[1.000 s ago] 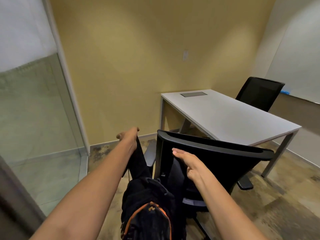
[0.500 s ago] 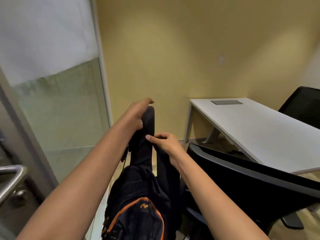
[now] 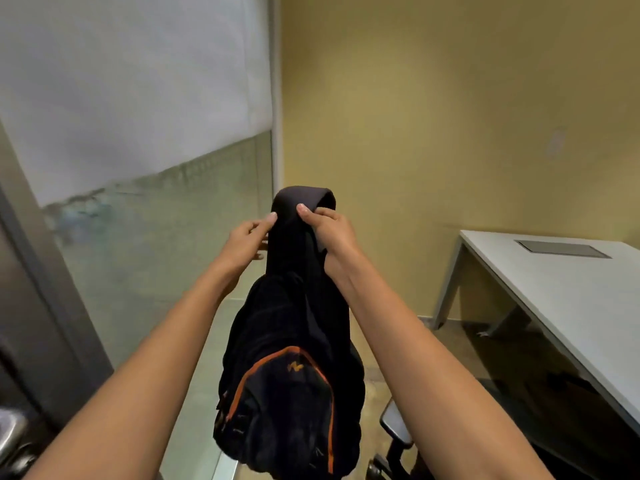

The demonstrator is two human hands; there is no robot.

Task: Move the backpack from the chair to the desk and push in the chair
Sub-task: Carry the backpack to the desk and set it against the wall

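The black backpack with orange trim hangs in the air in front of me by its looped shoulder strap. My right hand grips the strap on its right side. My left hand pinches the strap from the left with thumb and fingertips. The white desk stands to the right, its top below the level of my hands. Of the black office chair only the dark back and an armrest show at the lower right, under my right forearm and partly beneath the desk edge.
A frosted glass wall with a metal frame runs along the left. A metal door handle sits at the lower left. The yellow wall is straight ahead. A grey cable hatch is set into the desk top.
The backpack has risen well above the chair. My right hand moved from the chair back onto the strap. The view swung left, away from the desk and chair.
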